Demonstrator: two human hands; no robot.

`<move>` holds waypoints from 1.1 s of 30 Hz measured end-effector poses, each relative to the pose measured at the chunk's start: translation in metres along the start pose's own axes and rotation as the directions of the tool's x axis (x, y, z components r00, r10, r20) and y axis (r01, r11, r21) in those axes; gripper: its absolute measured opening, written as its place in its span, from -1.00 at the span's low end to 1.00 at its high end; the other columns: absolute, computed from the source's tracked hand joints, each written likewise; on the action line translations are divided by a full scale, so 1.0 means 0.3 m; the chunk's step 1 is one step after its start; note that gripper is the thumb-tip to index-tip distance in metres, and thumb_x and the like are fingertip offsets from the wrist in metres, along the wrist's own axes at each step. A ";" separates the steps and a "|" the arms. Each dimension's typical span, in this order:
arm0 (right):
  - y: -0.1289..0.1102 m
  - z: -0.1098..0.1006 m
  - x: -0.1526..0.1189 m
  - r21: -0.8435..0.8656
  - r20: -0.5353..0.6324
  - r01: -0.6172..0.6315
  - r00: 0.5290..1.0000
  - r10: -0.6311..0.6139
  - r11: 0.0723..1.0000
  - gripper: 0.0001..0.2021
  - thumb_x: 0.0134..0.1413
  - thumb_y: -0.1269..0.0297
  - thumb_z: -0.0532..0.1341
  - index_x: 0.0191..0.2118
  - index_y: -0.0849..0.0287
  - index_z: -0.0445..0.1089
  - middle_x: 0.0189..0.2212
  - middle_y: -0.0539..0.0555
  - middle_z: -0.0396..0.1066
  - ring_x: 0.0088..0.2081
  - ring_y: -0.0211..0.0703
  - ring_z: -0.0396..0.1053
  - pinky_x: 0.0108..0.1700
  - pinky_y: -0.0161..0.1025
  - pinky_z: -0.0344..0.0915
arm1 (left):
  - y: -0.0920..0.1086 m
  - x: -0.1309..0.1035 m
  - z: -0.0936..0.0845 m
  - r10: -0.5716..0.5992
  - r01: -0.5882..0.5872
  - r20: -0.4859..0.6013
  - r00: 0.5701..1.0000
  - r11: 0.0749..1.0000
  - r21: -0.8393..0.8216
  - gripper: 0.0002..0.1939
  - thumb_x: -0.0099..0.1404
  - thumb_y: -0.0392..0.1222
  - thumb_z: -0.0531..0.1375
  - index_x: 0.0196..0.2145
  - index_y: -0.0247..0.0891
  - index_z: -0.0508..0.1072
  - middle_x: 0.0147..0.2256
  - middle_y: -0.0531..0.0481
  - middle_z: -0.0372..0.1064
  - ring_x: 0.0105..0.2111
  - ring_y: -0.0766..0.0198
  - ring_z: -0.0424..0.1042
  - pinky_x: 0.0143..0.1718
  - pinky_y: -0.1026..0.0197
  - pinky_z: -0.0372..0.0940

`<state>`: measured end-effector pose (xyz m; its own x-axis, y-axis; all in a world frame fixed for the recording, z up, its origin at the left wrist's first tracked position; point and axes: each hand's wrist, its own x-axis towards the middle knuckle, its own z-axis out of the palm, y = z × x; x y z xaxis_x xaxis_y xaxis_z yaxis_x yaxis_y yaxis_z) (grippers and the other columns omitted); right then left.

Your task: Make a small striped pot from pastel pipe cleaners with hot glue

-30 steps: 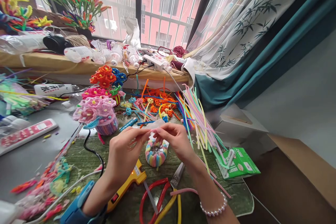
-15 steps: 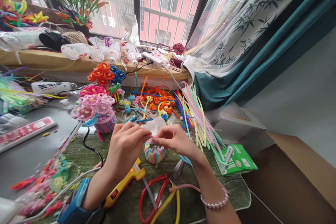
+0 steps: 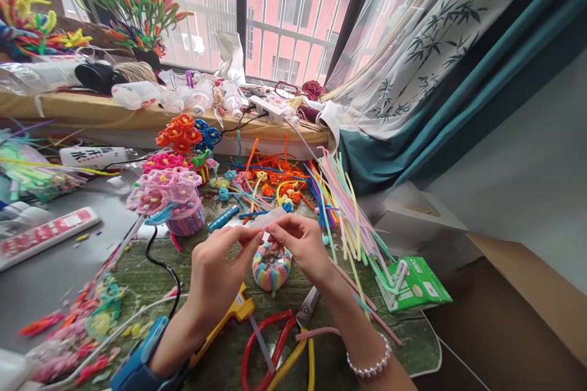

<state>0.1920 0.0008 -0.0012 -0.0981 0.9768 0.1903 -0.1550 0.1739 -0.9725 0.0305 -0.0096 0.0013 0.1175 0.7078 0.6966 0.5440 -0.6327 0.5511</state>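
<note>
Above the middle of the table, my left hand (image 3: 219,269) and my right hand (image 3: 300,250) meet at the fingertips. Both are closed in a pinch on a small pink piece (image 3: 265,230), mostly hidden by the fingers; its exact kind does not show. Just below them stands a round holder wrapped in pastel-striped pipe cleaners (image 3: 271,275), with a clear plastic bottom showing in its middle. Under my left wrist lies a yellow glue gun (image 3: 239,305), a glue stick poking from it. Scissors with red and yellow handles (image 3: 293,324) lie in front of the holder.
Bundled pastel pipe cleaners (image 3: 351,214) and a green packet (image 3: 415,284) lie on the right. A pot of pink pipe-cleaner flowers (image 3: 183,217) stands left of a teal marker-like stick (image 3: 223,219). Loose orange and blue stems spread behind. Plastic bottles (image 3: 137,95) line the windowsill.
My hands have turned slightly and stay pinched together, the left fingers more bent. The teal stick and pink stems by my right arm show more. The view has shifted slightly.
</note>
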 end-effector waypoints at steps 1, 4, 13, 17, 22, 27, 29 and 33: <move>-0.003 -0.010 0.003 0.006 0.056 -0.023 0.998 0.022 1.000 -0.71 0.01 0.05 0.36 -0.38 0.22 0.52 -0.57 -0.01 0.46 -0.55 -0.28 0.39 -0.50 -0.34 0.30 | -0.004 0.006 -0.006 0.020 -0.020 0.002 1.000 1.000 0.017 -0.93 0.28 -0.21 0.24 -0.35 -0.18 0.54 -0.42 0.11 0.55 -0.44 0.32 0.48 -0.34 0.27 0.30; -0.021 -0.052 0.008 -0.018 0.237 -0.096 0.967 0.098 0.995 -0.69 0.07 0.03 0.32 -0.32 0.23 0.55 -0.50 0.03 0.50 -0.51 -0.30 0.38 -0.41 -0.32 0.33 | -0.015 0.027 -0.027 0.103 -0.106 0.039 0.994 0.989 0.100 -0.92 0.29 -0.22 0.24 -0.36 -0.16 0.54 -0.46 0.13 0.53 -0.46 0.32 0.45 -0.32 0.22 0.23; -0.033 -0.078 -0.001 -0.196 0.291 -0.209 0.921 0.260 0.958 -0.68 -0.03 0.05 0.39 -0.34 0.26 0.57 -0.52 0.02 0.47 -0.51 -0.32 0.32 -0.50 -0.38 0.17 | -0.014 0.051 -0.046 0.270 -0.308 0.204 0.941 0.934 0.183 -0.83 0.34 -0.29 0.16 -0.37 -0.14 0.52 -0.40 0.15 0.56 -0.42 0.28 0.42 -0.23 0.11 0.09; -0.025 -0.075 -0.002 -0.179 0.313 -0.211 0.914 0.259 0.961 -0.68 -0.07 0.04 0.40 -0.41 0.27 0.55 -0.57 0.00 0.43 -0.53 -0.32 0.31 -0.50 -0.37 0.17 | -0.015 0.052 -0.051 0.311 -0.357 0.237 0.920 0.916 0.184 -0.82 0.36 -0.29 0.15 -0.37 -0.12 0.52 -0.39 0.14 0.56 -0.40 0.26 0.42 -0.21 0.09 0.08; -0.021 -0.062 0.000 -0.093 0.232 -0.153 0.958 0.171 0.984 -0.72 -0.07 0.08 0.41 -0.45 0.24 0.54 -0.60 -0.01 0.44 -0.57 -0.33 0.30 -0.53 -0.37 0.17 | -0.015 0.048 -0.048 0.293 -0.321 0.157 0.943 0.924 0.207 -0.88 0.34 -0.26 0.19 -0.34 -0.17 0.52 -0.41 0.11 0.55 -0.41 0.27 0.45 -0.23 0.13 0.16; 0.003 -0.010 0.000 0.016 0.004 0.014 1.000 -0.014 1.000 -0.79 -0.04 0.13 0.39 -0.45 0.19 0.55 -0.61 -0.02 0.45 -0.60 -0.33 0.30 -0.56 -0.37 0.21 | 0.006 0.020 -0.020 0.229 -0.226 0.004 0.973 0.956 0.185 -0.90 0.32 -0.27 0.20 -0.30 -0.24 0.54 -0.47 0.08 0.54 -0.48 0.32 0.47 -0.32 0.24 0.27; 0.016 0.008 0.000 0.040 -0.041 0.050 0.998 -0.048 0.998 -0.78 -0.02 0.12 0.38 -0.44 0.19 0.55 -0.62 -0.02 0.44 -0.60 -0.32 0.31 -0.56 -0.37 0.23 | 0.015 0.008 -0.010 0.196 -0.191 -0.011 0.981 0.967 0.166 -0.87 0.33 -0.25 0.18 -0.32 -0.25 0.54 -0.46 0.06 0.55 -0.48 0.31 0.48 -0.37 0.26 0.30; 0.025 -0.003 0.007 0.064 0.027 0.021 0.999 -0.023 0.998 -0.72 -0.01 0.04 0.37 -0.40 0.19 0.57 -0.55 0.03 0.50 -0.54 -0.26 0.38 -0.49 -0.32 0.30 | 0.012 0.007 -0.014 0.171 -0.166 -0.019 0.985 0.973 0.162 -0.87 0.33 -0.23 0.18 -0.31 -0.23 0.55 -0.42 0.04 0.57 -0.46 0.30 0.51 -0.37 0.27 0.31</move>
<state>0.1915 0.0043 -0.0082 -0.1213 0.9689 0.2158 -0.2194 0.1859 -0.9578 0.0292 -0.0118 0.0068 0.1929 0.5828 0.7894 0.6443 -0.6820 0.3461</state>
